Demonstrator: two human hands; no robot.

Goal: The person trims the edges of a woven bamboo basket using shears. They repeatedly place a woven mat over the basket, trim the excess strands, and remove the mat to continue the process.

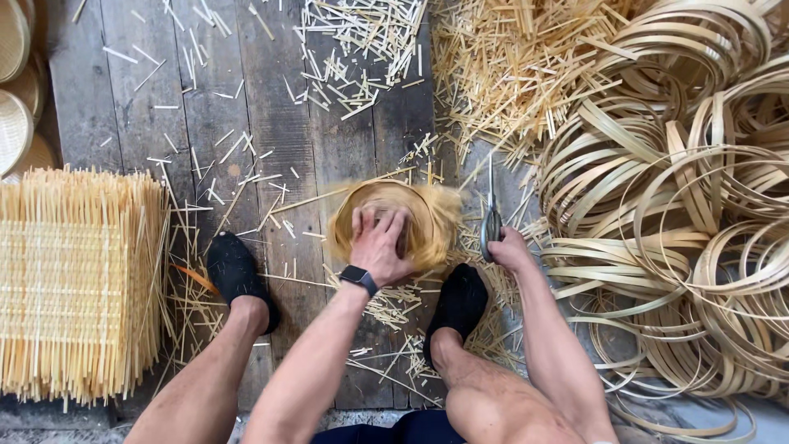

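My left hand (380, 242) presses down on a small round woven bamboo basket (427, 218) lying on the wooden floor; the basket is blurred with motion and bristles with loose strip ends. A dark watch (359, 279) is on that wrist. To the basket's right, my right hand (509, 249) grips a pair of shears (491, 215) with the blades pointing away from me. My two feet in black socks rest on either side, the left foot (236, 271) apart from the basket and the right foot (459, 302) just below it.
A stack of square woven bamboo mats (78, 284) lies at the left. Several bamboo hoops (674, 205) pile up at the right. Cut bamboo slivers (362, 49) litter the plank floor (123, 107). Finished round baskets (12, 90) sit at the upper left edge.
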